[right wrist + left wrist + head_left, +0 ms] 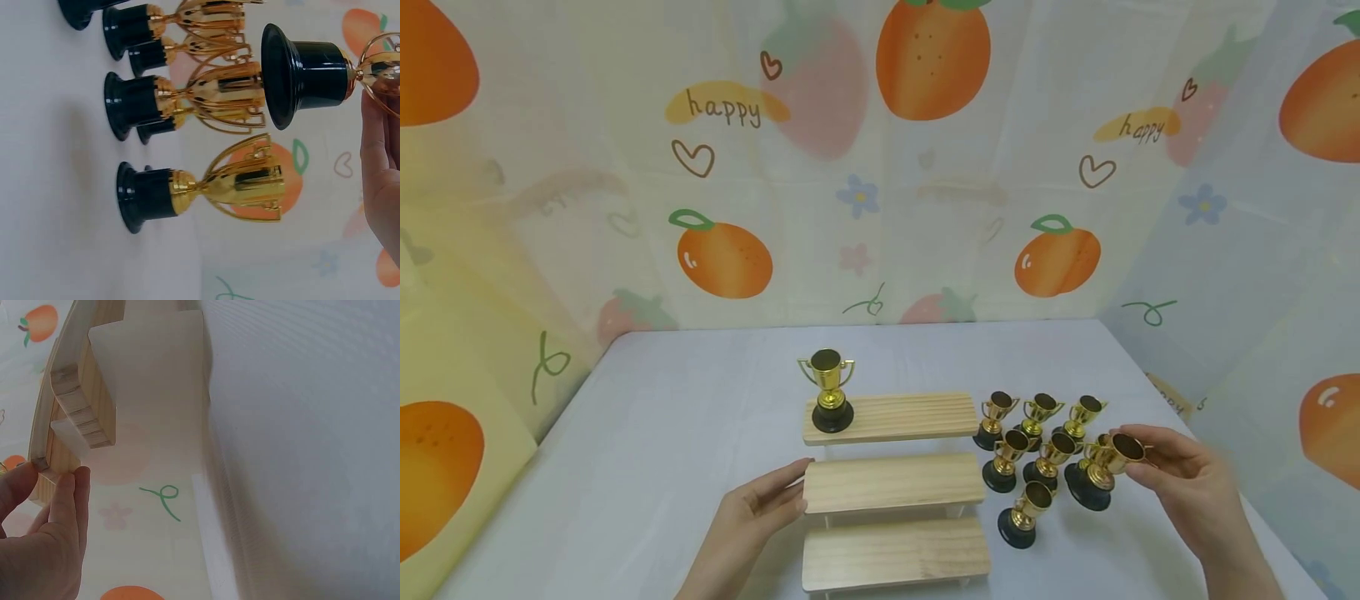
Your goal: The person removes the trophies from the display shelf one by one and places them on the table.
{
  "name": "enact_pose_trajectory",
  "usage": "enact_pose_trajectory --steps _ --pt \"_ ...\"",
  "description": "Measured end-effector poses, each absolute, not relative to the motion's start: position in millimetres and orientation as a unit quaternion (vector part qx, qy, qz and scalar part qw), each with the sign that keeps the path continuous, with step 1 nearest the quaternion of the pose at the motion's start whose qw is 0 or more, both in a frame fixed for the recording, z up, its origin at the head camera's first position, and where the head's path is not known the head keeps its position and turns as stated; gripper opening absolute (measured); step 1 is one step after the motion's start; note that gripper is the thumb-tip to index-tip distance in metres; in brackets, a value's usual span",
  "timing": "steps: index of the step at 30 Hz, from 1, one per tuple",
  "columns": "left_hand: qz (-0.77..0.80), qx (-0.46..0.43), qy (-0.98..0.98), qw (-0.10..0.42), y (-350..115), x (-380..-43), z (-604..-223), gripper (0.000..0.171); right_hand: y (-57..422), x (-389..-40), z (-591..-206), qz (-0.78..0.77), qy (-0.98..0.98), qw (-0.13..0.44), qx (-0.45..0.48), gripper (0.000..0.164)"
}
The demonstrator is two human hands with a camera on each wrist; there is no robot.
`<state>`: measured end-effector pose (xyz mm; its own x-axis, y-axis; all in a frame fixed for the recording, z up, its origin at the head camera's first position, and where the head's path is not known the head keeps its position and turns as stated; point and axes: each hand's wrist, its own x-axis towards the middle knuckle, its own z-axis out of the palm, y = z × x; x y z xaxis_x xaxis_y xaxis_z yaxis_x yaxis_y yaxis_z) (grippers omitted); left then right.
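Note:
In the head view a three-tier wooden stand (895, 483) stands before me, a gold trophy cup (830, 390) with a black base upright at the left of its top board. My left hand (751, 515) pinches the left end of the middle board, thumb and fingertips around the wood (57, 453) in the left wrist view. My right hand (1187, 492) grips a second trophy cup (1099, 477) by its upper part, slightly tilted. Its black base (306, 75) is raised above the neighbouring trophies in the right wrist view.
Several more small gold trophy cups (1057, 448) stand close together on the white tabletop (700, 400), right of the stand. One trophy cup (1026, 512) is nearest the front. A fruit-printed cloth (925, 192) hangs behind the table and at both sides.

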<state>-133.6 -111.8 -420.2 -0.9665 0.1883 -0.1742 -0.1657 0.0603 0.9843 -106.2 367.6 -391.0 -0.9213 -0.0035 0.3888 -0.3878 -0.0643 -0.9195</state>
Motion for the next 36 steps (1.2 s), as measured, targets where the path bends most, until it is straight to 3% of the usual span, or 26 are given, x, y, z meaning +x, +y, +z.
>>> enact_pose_trajectory --steps 9,27,36 --pt "0.682 0.007 0.72 0.128 -112 -134 -420 0.057 370 -104 -414 0.732 -0.651 0.103 0.172 0.051" --pt "0.68 0.0 0.722 0.129 -111 -136 -421 0.058 373 -108 -439 0.714 -0.685 0.013 0.14 0.051" --pt "0.679 -0.003 0.724 0.125 -110 -135 -421 0.057 371 -109 -446 0.694 -0.713 -0.005 0.103 0.045"
